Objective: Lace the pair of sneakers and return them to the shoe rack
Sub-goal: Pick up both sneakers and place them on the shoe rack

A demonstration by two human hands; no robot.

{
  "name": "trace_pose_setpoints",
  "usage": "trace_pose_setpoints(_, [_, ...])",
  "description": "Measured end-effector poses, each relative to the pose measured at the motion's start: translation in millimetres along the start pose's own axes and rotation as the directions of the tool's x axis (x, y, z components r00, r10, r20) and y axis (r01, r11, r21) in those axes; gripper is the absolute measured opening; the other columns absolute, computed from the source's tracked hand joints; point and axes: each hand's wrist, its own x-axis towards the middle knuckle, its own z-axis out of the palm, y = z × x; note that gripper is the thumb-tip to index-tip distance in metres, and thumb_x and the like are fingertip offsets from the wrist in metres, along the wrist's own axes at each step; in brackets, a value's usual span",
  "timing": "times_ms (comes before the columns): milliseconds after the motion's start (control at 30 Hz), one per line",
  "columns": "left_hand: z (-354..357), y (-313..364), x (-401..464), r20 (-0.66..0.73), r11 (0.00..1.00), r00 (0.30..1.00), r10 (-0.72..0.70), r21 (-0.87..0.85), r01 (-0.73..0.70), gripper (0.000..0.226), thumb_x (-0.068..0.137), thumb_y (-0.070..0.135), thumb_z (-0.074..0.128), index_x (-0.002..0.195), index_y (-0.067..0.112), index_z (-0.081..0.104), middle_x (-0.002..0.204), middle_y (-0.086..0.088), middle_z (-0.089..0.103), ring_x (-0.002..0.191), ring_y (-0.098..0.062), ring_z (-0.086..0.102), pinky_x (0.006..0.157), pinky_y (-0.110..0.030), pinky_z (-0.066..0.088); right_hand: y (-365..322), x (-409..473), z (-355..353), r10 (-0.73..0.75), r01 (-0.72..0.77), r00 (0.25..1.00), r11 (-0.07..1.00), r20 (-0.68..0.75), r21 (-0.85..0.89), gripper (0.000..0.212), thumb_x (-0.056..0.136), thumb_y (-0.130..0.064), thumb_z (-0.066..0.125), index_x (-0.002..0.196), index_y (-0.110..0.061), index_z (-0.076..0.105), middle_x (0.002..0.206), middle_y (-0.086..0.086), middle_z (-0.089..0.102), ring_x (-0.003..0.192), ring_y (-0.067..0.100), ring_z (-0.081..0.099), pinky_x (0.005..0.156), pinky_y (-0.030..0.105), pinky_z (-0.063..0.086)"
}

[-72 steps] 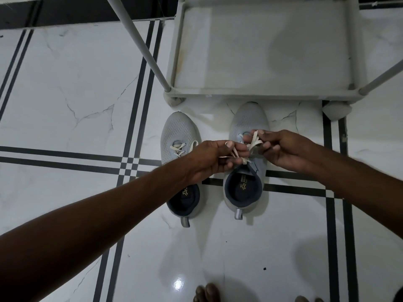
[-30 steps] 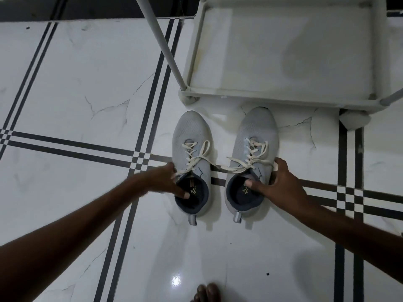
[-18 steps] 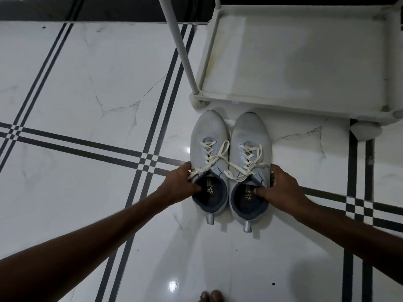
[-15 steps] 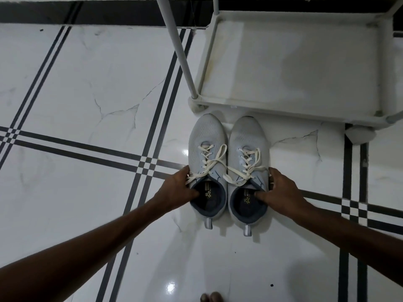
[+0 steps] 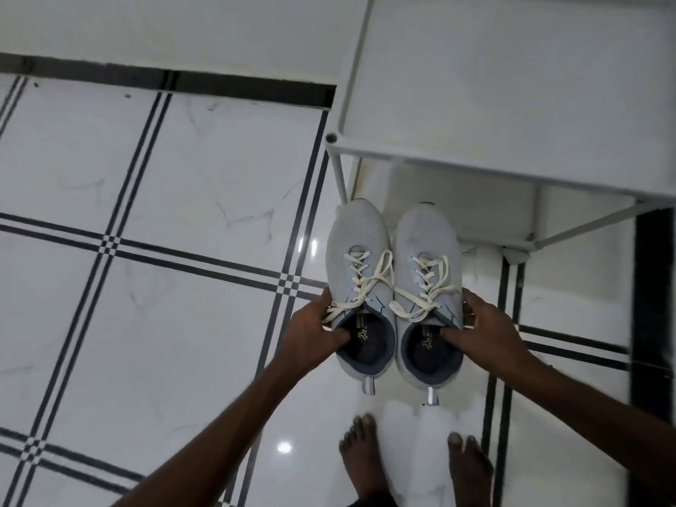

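Two light grey sneakers with cream laces are held side by side above the floor, toes pointing at the white shoe rack (image 5: 504,166). My left hand (image 5: 311,333) grips the left sneaker (image 5: 356,247) at its collar, thumb inside the opening. My right hand (image 5: 483,333) grips the right sneaker (image 5: 426,236) the same way. Both shoes are laced, with loose lace ends hanging over the tongues. The toes sit just in front of the rack's lower shelf.
The rack's top shelf fills the upper right, its front left post (image 5: 338,170) just left of the left sneaker's toe. My bare feet (image 5: 365,455) stand on the glossy white tiled floor. A dark baseboard (image 5: 164,80) runs along the wall at the back.
The sneakers were pushed together on the floor, then lifted in both hands. My view has risen, so the rack's top shelf and my feet now show.
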Motion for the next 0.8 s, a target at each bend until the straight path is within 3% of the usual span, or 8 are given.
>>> trace_pose_setpoints(67, [-27, 36, -31, -0.009, 1.0, 1.0, 0.013, -0.021, -0.013, 0.062, 0.074, 0.008, 0.07, 0.122, 0.043, 0.053, 0.085, 0.021, 0.066, 0.078, 0.012, 0.061, 0.063, -0.005, 0.043, -37, -34, -28, -0.012, 0.012, 1.0, 1.0, -0.012, 0.013, 0.05, 0.074, -0.012, 0.075, 0.114, -0.035, 0.057, 0.089, -0.019, 0.063, 0.081, -0.004, 0.058, 0.065, 0.014, 0.042])
trace_pose_setpoints(167, [-67, 89, -74, -0.045, 0.999, 0.998, 0.038, -0.004, -0.038, 0.065, 0.074, 0.007, 0.07, 0.127, 0.042, 0.053, 0.083, 0.028, 0.061, 0.076, 0.022, 0.055, 0.063, -0.002, 0.04, -87, -82, -68, -0.008, 0.01, 0.999, 0.999, -0.044, 0.052, 0.052, 0.075, -0.011, 0.074, 0.114, -0.039, 0.057, 0.094, -0.014, 0.067, 0.085, 0.004, 0.062, 0.073, 0.028, 0.05])
trace_pose_setpoints(333, [-127, 177, -137, -0.066, 0.992, 0.99, 0.123, -0.018, -0.125, 0.064, 0.073, 0.009, 0.068, 0.121, 0.05, 0.055, 0.085, 0.018, 0.069, 0.076, 0.009, 0.061, 0.062, -0.005, 0.041, -164, -155, -134, -0.049, 0.067, 0.99, 0.99, -0.134, 0.127, 0.05, 0.076, -0.012, 0.072, 0.109, -0.045, 0.054, 0.091, -0.023, 0.064, 0.086, -0.002, 0.058, 0.068, 0.019, 0.043])
trace_pose_setpoints(500, [-177, 259, -178, -0.063, 0.977, 0.976, 0.209, -0.018, -0.21, 0.057, 0.073, 0.013, 0.066, 0.123, 0.04, 0.061, 0.084, 0.017, 0.07, 0.072, 0.005, 0.061, 0.06, -0.006, 0.041, -222, -209, -196, -0.057, 0.096, 0.976, 0.98, -0.212, 0.176, 0.045, 0.078, -0.012, 0.07, 0.113, -0.039, 0.062, 0.094, -0.009, 0.071, 0.09, 0.016, 0.065, 0.074, 0.03, 0.045])
trace_pose_setpoints(633, [-199, 315, -188, -0.061, 0.965, 0.963, 0.262, -0.009, -0.263, 0.057, 0.072, 0.015, 0.065, 0.122, 0.04, 0.062, 0.085, 0.023, 0.069, 0.078, 0.005, 0.062, 0.064, -0.006, 0.043, -251, -225, -235, -0.049, 0.109, 0.961, 0.972, -0.273, 0.209, 0.038, 0.08, -0.017, 0.066, 0.11, -0.039, 0.065, 0.095, -0.006, 0.073, 0.091, 0.017, 0.066, 0.081, 0.036, 0.052])
trace_pose_setpoints(800, [-210, 381, -171, -0.066, 0.963, 0.961, 0.27, 0.027, -0.269, 0.064, 0.065, 0.037, 0.055, 0.129, 0.037, 0.06, 0.088, 0.017, 0.069, 0.074, 0.002, 0.059, 0.065, -0.011, 0.042, -272, -229, -281, -0.033, 0.121, 0.93, 0.968, -0.366, 0.22, 0.029, 0.074, -0.026, 0.062, 0.102, -0.031, 0.066, 0.085, -0.005, 0.072, 0.084, 0.018, 0.067, 0.079, 0.041, 0.055])
